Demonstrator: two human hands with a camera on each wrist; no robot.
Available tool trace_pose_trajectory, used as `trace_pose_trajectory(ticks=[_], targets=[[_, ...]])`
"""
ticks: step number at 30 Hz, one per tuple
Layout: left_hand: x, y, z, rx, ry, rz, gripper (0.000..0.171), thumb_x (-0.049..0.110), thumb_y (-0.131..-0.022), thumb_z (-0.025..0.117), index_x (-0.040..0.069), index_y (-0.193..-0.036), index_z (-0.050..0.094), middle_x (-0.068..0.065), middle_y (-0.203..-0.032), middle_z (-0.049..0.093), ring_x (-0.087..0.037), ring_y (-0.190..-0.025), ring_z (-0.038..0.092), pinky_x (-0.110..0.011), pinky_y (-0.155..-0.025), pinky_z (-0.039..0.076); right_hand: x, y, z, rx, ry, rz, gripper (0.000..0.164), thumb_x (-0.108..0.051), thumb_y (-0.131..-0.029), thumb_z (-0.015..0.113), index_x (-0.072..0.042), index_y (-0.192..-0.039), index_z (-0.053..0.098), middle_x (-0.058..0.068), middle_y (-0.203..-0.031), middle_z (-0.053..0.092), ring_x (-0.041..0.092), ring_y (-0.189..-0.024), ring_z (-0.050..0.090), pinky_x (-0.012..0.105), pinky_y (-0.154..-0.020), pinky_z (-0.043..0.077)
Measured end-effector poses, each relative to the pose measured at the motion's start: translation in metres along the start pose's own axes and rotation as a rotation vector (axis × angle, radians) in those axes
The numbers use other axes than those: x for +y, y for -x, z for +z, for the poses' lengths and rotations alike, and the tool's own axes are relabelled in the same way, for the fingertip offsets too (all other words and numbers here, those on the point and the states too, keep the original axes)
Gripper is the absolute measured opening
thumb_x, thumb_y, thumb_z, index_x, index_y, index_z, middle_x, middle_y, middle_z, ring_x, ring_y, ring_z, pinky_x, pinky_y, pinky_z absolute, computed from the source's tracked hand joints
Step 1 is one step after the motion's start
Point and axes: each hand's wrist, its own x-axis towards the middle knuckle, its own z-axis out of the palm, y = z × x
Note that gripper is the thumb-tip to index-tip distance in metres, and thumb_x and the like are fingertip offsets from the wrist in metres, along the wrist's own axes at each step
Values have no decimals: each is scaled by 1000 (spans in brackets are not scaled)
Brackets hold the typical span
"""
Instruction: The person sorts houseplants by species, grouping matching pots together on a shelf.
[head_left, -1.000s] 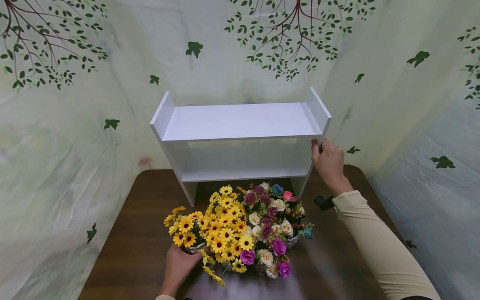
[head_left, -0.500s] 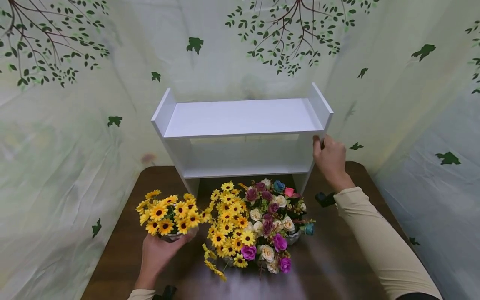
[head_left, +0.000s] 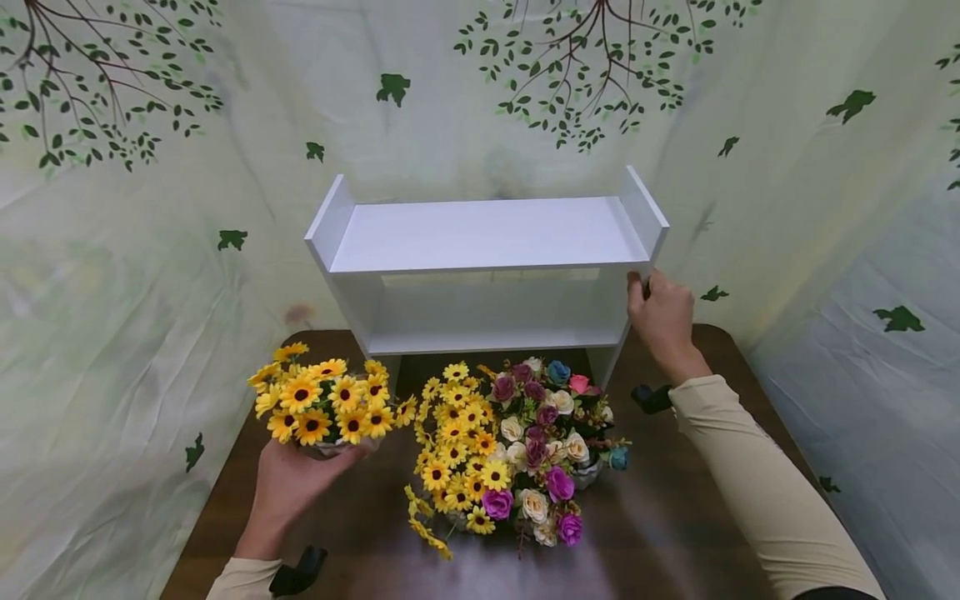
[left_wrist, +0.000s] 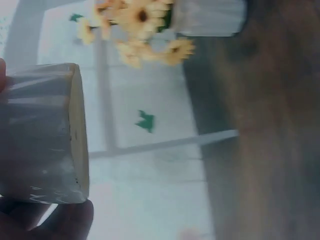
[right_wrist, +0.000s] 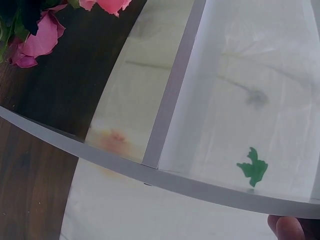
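My left hand [head_left: 281, 492] holds a small pot [left_wrist: 40, 135] of yellow daisy-like flowers [head_left: 322, 404], lifted off the table at the left. In the left wrist view its pale underside shows, with fingertips at the pot's edges. My right hand [head_left: 663, 321] grips the right side panel of a white two-tier shelf [head_left: 491, 237], just below the top board. Only the fingertips [right_wrist: 287, 227] appear at the panel's edge in the right wrist view. Both shelf boards are bare. In front of the shelf stand another bunch of yellow flowers [head_left: 453, 454] and a bunch of mixed roses [head_left: 543, 450].
The shelf stands at the back of a dark brown table [head_left: 660, 517], close to a cloth backdrop [head_left: 120, 292] printed with leaves and branches. The bunches of flowers hide their pots almost wholly; a grey pot [head_left: 587, 475] peeks out under the roses.
My left hand has carried the potted yellow flowers left and up, away from the other bunches. My right hand keeps its grip on the shelf's side; the head view has shifted slightly.
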Motion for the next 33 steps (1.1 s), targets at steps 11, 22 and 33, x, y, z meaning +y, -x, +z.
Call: trace_pose_trajectory(ticks=[11, 22, 33], targets=[[83, -71, -31, -84, 89, 315, 85, 17, -64, 94, 22, -138, 52, -1, -122, 67, 9, -102, 59, -8, -85, 46, 2, -2, 1, 46, 4, -1, 41, -10, -96, 56, -2, -59, 43, 20, -50, 48, 25, -44, 34, 32, -44, 24], [194, -137, -44, -271, 135, 148, 86, 42, -74, 87, 20, -145, 45, -6, -136, 60, -23, -121, 58, -47, -99, 51, -2, -1, 6, 47, -6, -9, 41, -10, -97, 55, -2, -59, 43, 18, -49, 46, 22, -43, 32, 31, -44, 23], [249, -199, 24, -285, 171, 120, 86, 45, -71, 86, 14, -140, 47, -5, -136, 59, -18, -121, 58, -35, -102, 50, -1, 4, 7, 55, 27, -10, 40, -10, -96, 56, -1, -59, 44, 17, -48, 44, 24, -43, 33, 32, -44, 22]])
